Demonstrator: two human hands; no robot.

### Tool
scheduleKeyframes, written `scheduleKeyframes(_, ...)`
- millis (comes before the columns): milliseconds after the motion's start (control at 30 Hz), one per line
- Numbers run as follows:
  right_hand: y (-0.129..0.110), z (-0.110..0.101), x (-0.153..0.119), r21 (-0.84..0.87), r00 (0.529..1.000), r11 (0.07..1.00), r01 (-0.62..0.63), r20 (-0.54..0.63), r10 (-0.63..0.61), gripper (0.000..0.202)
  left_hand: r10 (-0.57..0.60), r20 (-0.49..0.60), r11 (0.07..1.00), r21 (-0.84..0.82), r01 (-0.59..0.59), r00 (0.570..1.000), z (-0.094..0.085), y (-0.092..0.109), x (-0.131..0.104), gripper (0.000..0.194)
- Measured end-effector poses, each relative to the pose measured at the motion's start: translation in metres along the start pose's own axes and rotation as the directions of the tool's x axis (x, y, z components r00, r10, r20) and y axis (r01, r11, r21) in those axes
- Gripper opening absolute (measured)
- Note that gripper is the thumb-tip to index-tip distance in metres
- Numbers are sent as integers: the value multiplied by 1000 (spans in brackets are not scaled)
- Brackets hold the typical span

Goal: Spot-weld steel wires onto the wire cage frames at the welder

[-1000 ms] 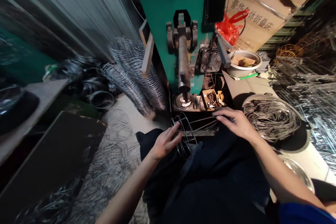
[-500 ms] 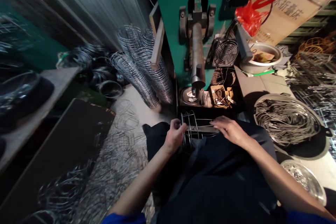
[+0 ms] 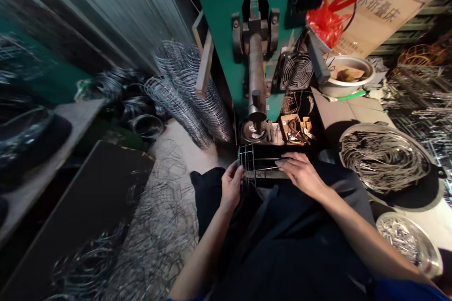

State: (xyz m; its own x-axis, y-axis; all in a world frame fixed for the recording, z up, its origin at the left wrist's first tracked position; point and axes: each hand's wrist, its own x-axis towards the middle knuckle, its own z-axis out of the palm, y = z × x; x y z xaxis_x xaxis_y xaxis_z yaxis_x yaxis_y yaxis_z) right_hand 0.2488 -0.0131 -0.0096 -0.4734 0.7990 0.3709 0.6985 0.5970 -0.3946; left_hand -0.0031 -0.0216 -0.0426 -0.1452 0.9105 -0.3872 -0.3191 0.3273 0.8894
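Between my hands, just below the machine, is a wire frame [image 3: 250,160] of thin metal rings and crossing rods. My left hand [image 3: 232,183] grips its ringed left end with thumb and fingers. At the other side, my right hand [image 3: 297,171] has its fingers closed on the ends of the thin rods that run out to the right. A flat bar [image 3: 271,175] lies across behind the rods, above my dark-clothed lap. Over the frame, the green machine [image 3: 219,19] carries a thick metal cylinder [image 3: 256,75] pointing down toward me.
Stacked wire rings [image 3: 183,99] stand left of the machine. At right are a round tray of bent wires [image 3: 384,160], a metal bowl of small parts [image 3: 402,240] and a white basin [image 3: 348,87]. A yellow basket [image 3: 294,129] sits beneath the machine. Loose wire covers the floor at left.
The wire frame has turned and shifted slightly left, its rods now showing more clearly. Both hands have moved a little with it and still hold it. The view has shifted slightly.
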Motion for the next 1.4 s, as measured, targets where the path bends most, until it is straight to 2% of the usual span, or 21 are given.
scheduleKeyframes(133,-8,-4,5,-58,998,997,-45,-43,43,30,3,-60,992,-123,-10,998,4,3,-3,60)
scheduleKeyframes(300,-11,-9,15,-47,998,999,17,-55,-20,31,6,-81,984,-176,-20,997,3,11,-3,61)
scheduleKeyframes(533,-12,-6,31,-16,999,999,41,-23,-42,26,36,-91,983,-178,-52,995,7,16,-2,59)
scheduleKeyframes(833,-7,1,45,24,982,994,108,-157,-103,28,68,-97,980,-182,-85,993,3,22,8,59)
scheduleKeyframes(1100,-1,2,73,8,957,982,189,-225,-183,28,158,-71,969,-181,-168,985,2,38,22,56)
scheduleKeyframes(1400,1,8,89,13,957,983,184,-230,-176,30,177,-84,965,-182,-190,981,1,46,28,50)
